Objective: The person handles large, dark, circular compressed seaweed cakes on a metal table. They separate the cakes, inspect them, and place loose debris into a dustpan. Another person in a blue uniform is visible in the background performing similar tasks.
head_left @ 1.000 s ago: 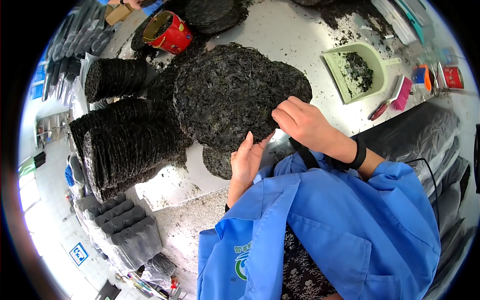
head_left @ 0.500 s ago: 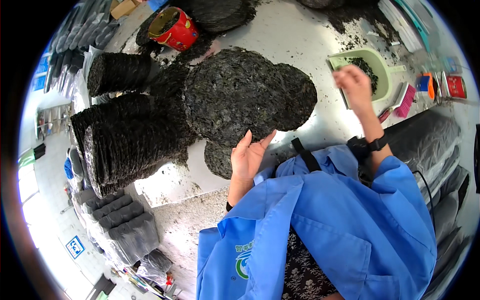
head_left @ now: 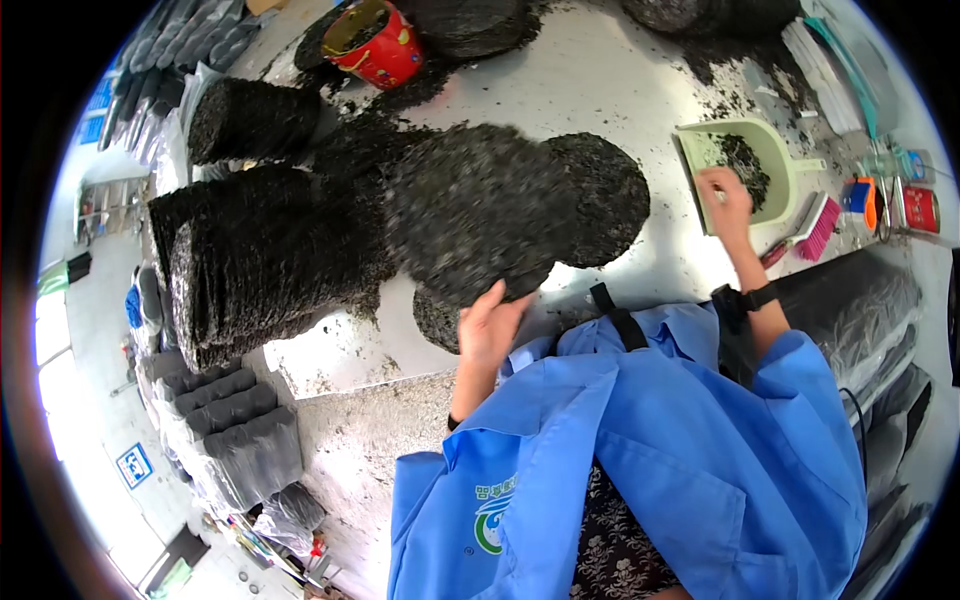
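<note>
Right hand (head_left: 727, 205) has swung off the edge of the dark seaweed disc (head_left: 480, 215) since a second ago and is now over the open mouth of the pale green dustpan (head_left: 786, 172). Fingers are bunched in a pinch, but honestly can't tell if there's anything between them. Left hand (head_left: 488, 330) has the disc gripped by its near edge, thumb on top, and the disc itself is pretty blurred. It's over the middle of the white tabletop (head_left: 625, 95), overlapping another round disc (head_left: 605, 200) on its right, with a smaller bit of a third disc (head_left: 436, 320) poking out at the near left. Big ribbed stacks of seaweed discs (head_left: 270, 265) sit left of all that, red bucket (head_left: 385, 55) further back with crumbs around it. Pink-bristled brush (head_left: 818, 228) lies just beside the dustpan, dark bits in the pan.
</note>
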